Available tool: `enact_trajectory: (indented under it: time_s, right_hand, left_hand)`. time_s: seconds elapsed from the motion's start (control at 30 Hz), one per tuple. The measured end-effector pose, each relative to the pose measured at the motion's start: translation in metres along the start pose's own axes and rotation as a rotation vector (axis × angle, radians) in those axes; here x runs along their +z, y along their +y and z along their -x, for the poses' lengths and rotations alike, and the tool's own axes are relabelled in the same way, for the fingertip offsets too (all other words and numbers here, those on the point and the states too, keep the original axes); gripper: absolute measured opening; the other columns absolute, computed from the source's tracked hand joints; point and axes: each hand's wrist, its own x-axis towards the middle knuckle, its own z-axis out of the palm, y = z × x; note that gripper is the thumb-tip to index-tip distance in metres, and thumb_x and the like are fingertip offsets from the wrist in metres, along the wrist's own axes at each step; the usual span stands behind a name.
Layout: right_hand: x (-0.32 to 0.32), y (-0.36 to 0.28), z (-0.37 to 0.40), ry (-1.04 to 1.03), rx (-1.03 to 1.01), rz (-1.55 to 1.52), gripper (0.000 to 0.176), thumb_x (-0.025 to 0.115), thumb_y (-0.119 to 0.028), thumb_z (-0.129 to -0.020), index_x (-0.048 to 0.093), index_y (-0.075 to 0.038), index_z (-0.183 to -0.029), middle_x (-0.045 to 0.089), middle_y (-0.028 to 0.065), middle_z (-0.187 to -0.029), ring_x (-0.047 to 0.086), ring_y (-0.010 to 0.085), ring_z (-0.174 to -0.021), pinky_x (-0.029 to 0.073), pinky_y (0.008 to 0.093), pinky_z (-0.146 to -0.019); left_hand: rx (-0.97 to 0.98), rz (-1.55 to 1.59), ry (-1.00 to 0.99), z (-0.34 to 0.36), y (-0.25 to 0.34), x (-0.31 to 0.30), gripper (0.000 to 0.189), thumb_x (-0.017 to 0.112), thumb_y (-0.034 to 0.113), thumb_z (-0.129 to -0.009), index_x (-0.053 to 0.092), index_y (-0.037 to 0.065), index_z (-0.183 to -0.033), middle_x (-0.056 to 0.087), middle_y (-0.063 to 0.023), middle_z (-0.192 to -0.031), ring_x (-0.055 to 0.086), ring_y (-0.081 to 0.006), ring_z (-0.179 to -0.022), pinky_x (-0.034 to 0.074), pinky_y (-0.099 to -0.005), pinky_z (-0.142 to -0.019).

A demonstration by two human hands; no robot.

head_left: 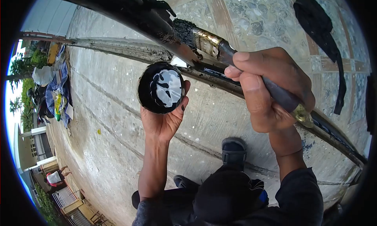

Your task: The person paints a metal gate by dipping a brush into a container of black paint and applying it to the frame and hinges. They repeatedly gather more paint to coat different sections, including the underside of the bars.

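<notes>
My left hand holds a round container of glossy black paint from below, tilted so that its inside shows. The fingers of my right hand are wrapped round the dark handle of a paintbrush. The brush has a metal band, and its bristles are coated black. They lie against or very close to a thick metal pipe, black along most of its length and reddish brown near its lower end. Below the brush, a metal rail with wet-looking black paint runs diagonally to the right.
A black cloth hangs or lies at the upper right beside the stone-patterned surface. Grooved concrete spreads under my sandals. Bags and a blue tarp are piled at the left. Farther off at the lower left is another person.
</notes>
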Motion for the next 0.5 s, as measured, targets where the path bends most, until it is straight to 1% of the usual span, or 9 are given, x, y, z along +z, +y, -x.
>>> enact_trajectory:
  time_s: [0.07, 0.1, 0.13, 0.2, 0.27, 0.3, 0.4, 0.43, 0.5]
  right_hand:
    - [0.026, 0.000, 0.009, 0.089, 0.167, -0.168, 0.024, 0.058, -0.006, -0.096, 0.062, 0.007, -0.116, 0.072, 0.0210, -0.096, 0.072, 0.0237, -0.079, 0.060, 0.0297, -0.070]
    - [0.040, 0.003, 0.012, 0.166, 0.251, -0.294, 0.026, 0.058, -0.007, -0.097, 0.061, 0.007, -0.118, 0.071, 0.0210, -0.097, 0.073, 0.0241, -0.079, 0.061, 0.0304, -0.070]
    - [0.054, 0.006, 0.015, 0.254, 0.324, -0.420, 0.027, 0.057, -0.009, -0.098, 0.060, 0.007, -0.121, 0.071, 0.0210, -0.098, 0.073, 0.0246, -0.080, 0.062, 0.0311, -0.070]
    - [0.076, 0.014, 0.030, 0.443, 0.562, -0.712, 0.025, 0.061, -0.007, -0.098, 0.063, 0.005, -0.119, 0.071, 0.0202, -0.100, 0.073, 0.0221, -0.080, 0.063, 0.0304, -0.069]
    - [0.085, 0.028, 0.054, 0.486, 0.682, -0.702, 0.027, 0.060, -0.010, -0.099, 0.061, 0.005, -0.121, 0.071, 0.0202, -0.099, 0.073, 0.0227, -0.080, 0.062, 0.0306, -0.069]
    - [0.086, 0.033, 0.062, 0.516, 0.732, -0.698, 0.028, 0.059, -0.011, -0.099, 0.061, 0.004, -0.122, 0.071, 0.0203, -0.099, 0.073, 0.0230, -0.080, 0.062, 0.0306, -0.069]
    - [0.076, 0.022, 0.058, 0.599, 0.663, -0.815, 0.029, 0.061, -0.013, -0.098, 0.062, 0.003, -0.122, 0.071, 0.0200, -0.098, 0.073, 0.0234, -0.079, 0.062, 0.0298, -0.067]
    - [0.076, 0.015, 0.048, 0.627, 0.689, -0.914, 0.028, 0.063, -0.014, -0.097, 0.063, 0.003, -0.119, 0.071, 0.0200, -0.095, 0.073, 0.0228, -0.077, 0.061, 0.0291, -0.066]
    - [0.086, 0.026, 0.051, 0.601, 0.788, -0.877, 0.029, 0.062, -0.015, -0.097, 0.063, 0.003, -0.119, 0.072, 0.0202, -0.097, 0.073, 0.0235, -0.077, 0.061, 0.0298, -0.066]
  left_hand:
    - [0.019, 0.031, 0.028, 0.010, 0.010, -0.007, 0.056, 0.052, 0.044, -0.100, 0.050, 0.003, -0.137, 0.058, -0.0241, -0.130, 0.054, -0.0461, -0.125, 0.061, -0.0550, -0.088]
    - [0.013, 0.010, -0.021, 0.016, 0.017, -0.016, 0.051, 0.054, 0.034, -0.101, 0.046, 0.004, -0.142, 0.052, -0.0212, -0.141, 0.047, -0.0415, -0.133, 0.060, -0.0523, -0.091]
    - [0.031, 0.019, -0.043, 0.021, 0.020, -0.019, 0.051, 0.054, 0.033, -0.101, 0.045, 0.004, -0.142, 0.052, -0.0214, -0.140, 0.047, -0.0414, -0.133, 0.060, -0.0523, -0.092]
    - [0.057, 0.025, -0.014, 0.033, 0.025, -0.024, 0.051, 0.055, 0.032, -0.101, 0.046, 0.004, -0.142, 0.052, -0.0210, -0.141, 0.048, -0.0405, -0.133, 0.060, -0.0520, -0.092]
    - [0.059, 0.017, -0.015, 0.045, 0.031, -0.028, 0.051, 0.055, 0.032, -0.100, 0.047, 0.003, -0.141, 0.053, -0.0208, -0.140, 0.049, -0.0398, -0.132, 0.060, -0.0518, -0.092]
    - [0.055, 0.003, -0.022, 0.048, 0.035, -0.029, 0.051, 0.055, 0.032, -0.100, 0.047, 0.003, -0.141, 0.053, -0.0207, -0.140, 0.049, -0.0395, -0.132, 0.059, -0.0517, -0.092]
    - [0.041, -0.024, 0.010, 0.053, 0.040, -0.036, 0.049, 0.055, 0.032, -0.100, 0.049, 0.003, -0.140, 0.054, -0.0203, -0.139, 0.050, -0.0389, -0.131, 0.059, -0.0508, -0.093]
    - [0.021, -0.006, 0.026, 0.052, 0.041, -0.036, 0.049, 0.055, 0.032, -0.100, 0.050, 0.003, -0.139, 0.055, -0.0202, -0.137, 0.050, -0.0389, -0.131, 0.060, -0.0500, -0.093]
    - [-0.006, -0.042, 0.012, 0.048, 0.037, -0.037, 0.048, 0.055, 0.032, -0.100, 0.051, 0.003, -0.138, 0.056, -0.0203, -0.136, 0.051, -0.0392, -0.130, 0.060, -0.0497, -0.093]
